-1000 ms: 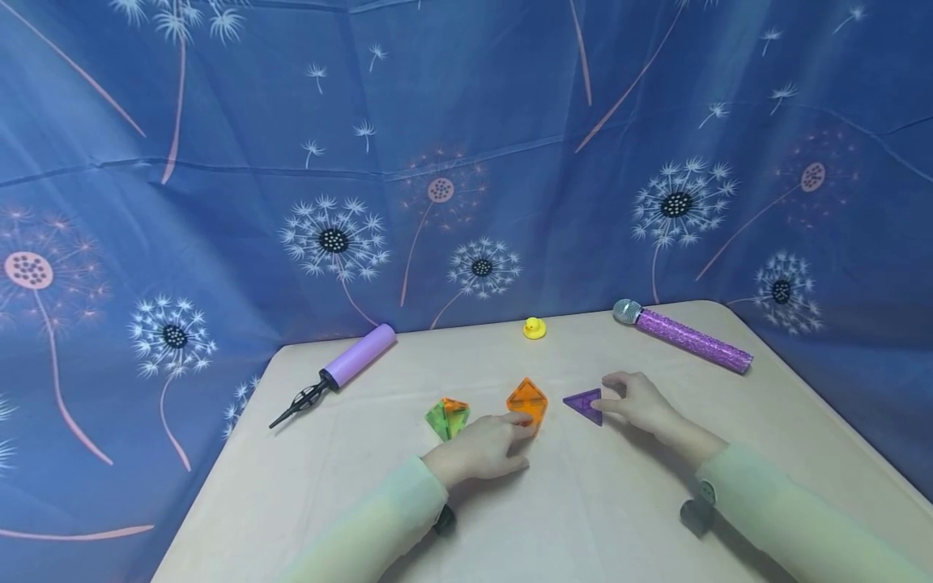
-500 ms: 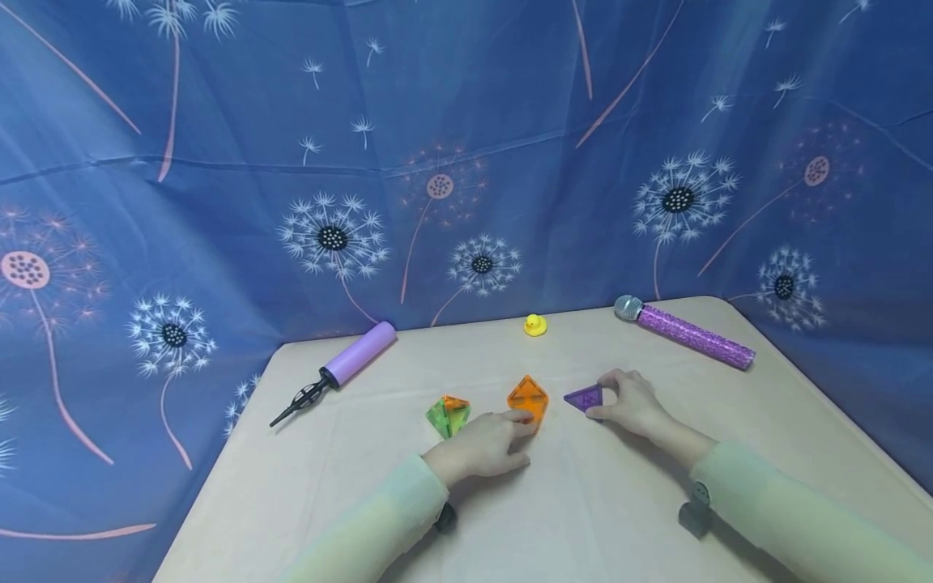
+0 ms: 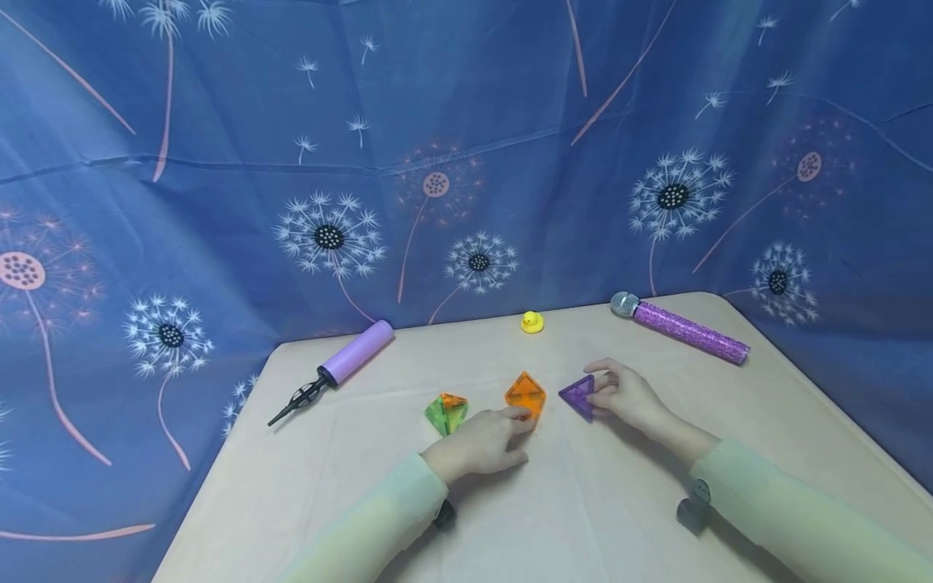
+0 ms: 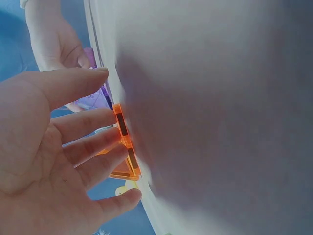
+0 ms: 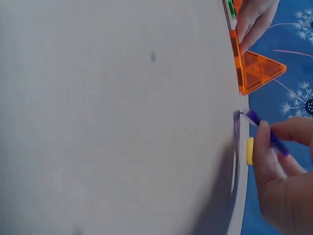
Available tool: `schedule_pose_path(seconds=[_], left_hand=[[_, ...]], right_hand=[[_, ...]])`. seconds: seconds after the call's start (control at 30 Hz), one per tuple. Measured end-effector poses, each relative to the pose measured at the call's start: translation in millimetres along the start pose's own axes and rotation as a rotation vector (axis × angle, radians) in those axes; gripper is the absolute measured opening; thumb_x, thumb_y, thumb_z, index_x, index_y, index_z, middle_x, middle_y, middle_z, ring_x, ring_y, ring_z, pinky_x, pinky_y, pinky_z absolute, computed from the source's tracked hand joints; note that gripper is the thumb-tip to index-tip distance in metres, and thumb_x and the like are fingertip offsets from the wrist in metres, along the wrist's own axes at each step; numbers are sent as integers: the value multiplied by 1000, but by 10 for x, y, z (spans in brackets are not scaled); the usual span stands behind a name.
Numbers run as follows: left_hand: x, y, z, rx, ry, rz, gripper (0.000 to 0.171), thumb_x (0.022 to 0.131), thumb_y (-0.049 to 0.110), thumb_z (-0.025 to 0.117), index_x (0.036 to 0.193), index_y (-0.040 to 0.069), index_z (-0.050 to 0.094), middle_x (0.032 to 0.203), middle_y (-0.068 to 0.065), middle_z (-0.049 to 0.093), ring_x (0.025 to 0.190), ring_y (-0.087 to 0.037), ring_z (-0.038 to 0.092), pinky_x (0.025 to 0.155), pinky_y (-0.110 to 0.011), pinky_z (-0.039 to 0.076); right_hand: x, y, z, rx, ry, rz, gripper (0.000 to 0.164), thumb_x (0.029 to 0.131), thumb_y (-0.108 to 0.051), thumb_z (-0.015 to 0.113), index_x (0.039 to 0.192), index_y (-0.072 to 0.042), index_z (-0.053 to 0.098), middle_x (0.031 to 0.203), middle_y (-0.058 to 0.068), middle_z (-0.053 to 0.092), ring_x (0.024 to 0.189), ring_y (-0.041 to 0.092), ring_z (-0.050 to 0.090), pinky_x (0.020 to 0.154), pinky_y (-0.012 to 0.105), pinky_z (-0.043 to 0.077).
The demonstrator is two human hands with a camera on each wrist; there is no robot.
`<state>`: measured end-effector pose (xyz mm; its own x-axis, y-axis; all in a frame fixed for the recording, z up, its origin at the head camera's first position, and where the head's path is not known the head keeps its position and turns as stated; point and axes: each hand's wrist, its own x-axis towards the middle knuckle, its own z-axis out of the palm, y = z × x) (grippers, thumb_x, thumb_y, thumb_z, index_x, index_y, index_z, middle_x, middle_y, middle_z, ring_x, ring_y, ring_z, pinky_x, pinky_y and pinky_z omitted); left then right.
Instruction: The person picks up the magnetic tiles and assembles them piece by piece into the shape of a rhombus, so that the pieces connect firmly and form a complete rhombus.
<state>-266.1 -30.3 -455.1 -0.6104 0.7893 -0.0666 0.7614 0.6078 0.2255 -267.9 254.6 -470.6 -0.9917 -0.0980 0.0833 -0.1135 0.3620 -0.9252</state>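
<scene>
My left hand (image 3: 477, 445) rests its fairly straight fingertips on the near part of an orange pair of magnetic tiles (image 3: 526, 387). In the right wrist view, one orange triangle (image 5: 264, 69) stands up from the flat orange piece. My right hand (image 3: 632, 398) pinches a purple triangular magnetic tile (image 3: 576, 397) between thumb and fingers, just right of the orange pair. That purple tile (image 5: 255, 117) is tilted and raised off the table in the right wrist view. Left of the orange pair lies a green and orange tile piece (image 3: 441, 414), beside my left wrist.
A yellow rubber duck (image 3: 532, 322) sits at the table's back edge. A purple glitter microphone (image 3: 688, 330) lies at the back right, a lilac and black hand pump (image 3: 357, 355) at the back left. A blue dandelion-print curtain (image 3: 466, 162) hangs behind the table.
My right hand has raised and turned the purple tile, which lay flat earlier and is now tilted up. The left hand stays on the orange tiles.
</scene>
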Motion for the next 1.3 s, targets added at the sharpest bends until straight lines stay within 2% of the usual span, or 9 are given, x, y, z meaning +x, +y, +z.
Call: schedule_pose_path(seconds=[0.13,0.33,0.53,0.93,1.13,1.3], left_hand=[[8,-14,-2,-7,-2,-8,55,97,31,70,146,10,57,153,-5,49,139,-21,48,114,-32,38],[19,-18,-6,-8,-6,-27,55,97,32,70,146,12,57,154,-4,49,139,-20,48,114,-33,38],[20,-22,-5,-1,-3,-28,54,97,32,70,146,12,58,153,-4,50,138,-21,49,113,-33,39],[14,-14,-4,0,-1,-14,53,97,32,69,145,11,59,153,-6,50,140,-21,47,114,-32,38],[13,-7,2,-6,1,-15,53,97,30,70,145,11,58,153,-6,49,139,-21,48,113,-32,39],[11,-8,13,-7,9,-9,53,97,30,70,144,10,59,152,-6,50,137,-21,50,112,-32,40]], right_hand=[[1,-16,52,104,-62,-13,41,86,8,73,122,15,56,92,17,63,74,19,69,66,35,62],[20,-45,154,105,-85,4,32,86,4,76,112,14,62,89,14,66,74,16,69,67,33,62],[35,-90,271,104,-107,-18,28,85,2,79,104,13,62,87,14,69,73,18,68,65,32,61],[128,-146,383,52,-128,-27,30,86,-4,80,109,8,64,88,11,68,73,19,66,63,34,61],[211,-106,451,-12,-116,-94,27,85,-5,82,105,3,66,86,8,67,67,22,65,54,32,57],[250,-106,496,-97,-73,-162,24,83,-9,84,100,-3,69,88,8,64,74,20,57,62,25,50]])
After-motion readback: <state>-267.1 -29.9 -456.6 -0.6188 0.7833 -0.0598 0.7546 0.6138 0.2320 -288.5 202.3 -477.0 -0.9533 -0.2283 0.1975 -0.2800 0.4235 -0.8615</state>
